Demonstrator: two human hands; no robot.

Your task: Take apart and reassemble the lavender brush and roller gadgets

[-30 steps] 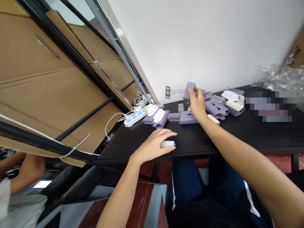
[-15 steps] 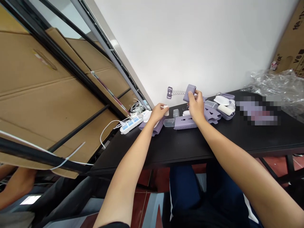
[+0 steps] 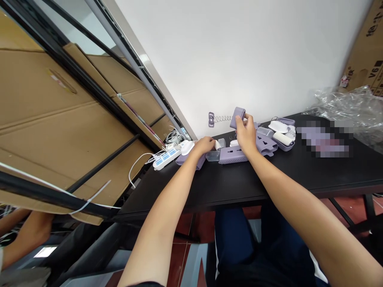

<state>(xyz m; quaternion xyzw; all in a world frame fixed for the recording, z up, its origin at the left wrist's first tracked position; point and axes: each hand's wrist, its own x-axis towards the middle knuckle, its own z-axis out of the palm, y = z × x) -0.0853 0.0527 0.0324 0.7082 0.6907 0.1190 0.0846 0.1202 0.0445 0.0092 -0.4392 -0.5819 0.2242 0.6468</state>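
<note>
Above the worktop (image 3: 209, 187), at two o'clock of the view, a lilac case (image 3: 237, 112) with rounded edges sits tilted, long axis running one to seven o'clock. The right hand (image 3: 247, 130) is clamped on it, thumb on the smooth face. To its nine o'clock, a thin wire coil (image 3: 223, 118) meets a lilac slotted plate (image 3: 211, 119). At eight o'clock, the left hand (image 3: 205, 146) bends its fingers by a white cylinder (image 3: 217, 146); whether it grips cannot be told. At six o'clock lies a perforated holder (image 3: 227, 157).
</note>
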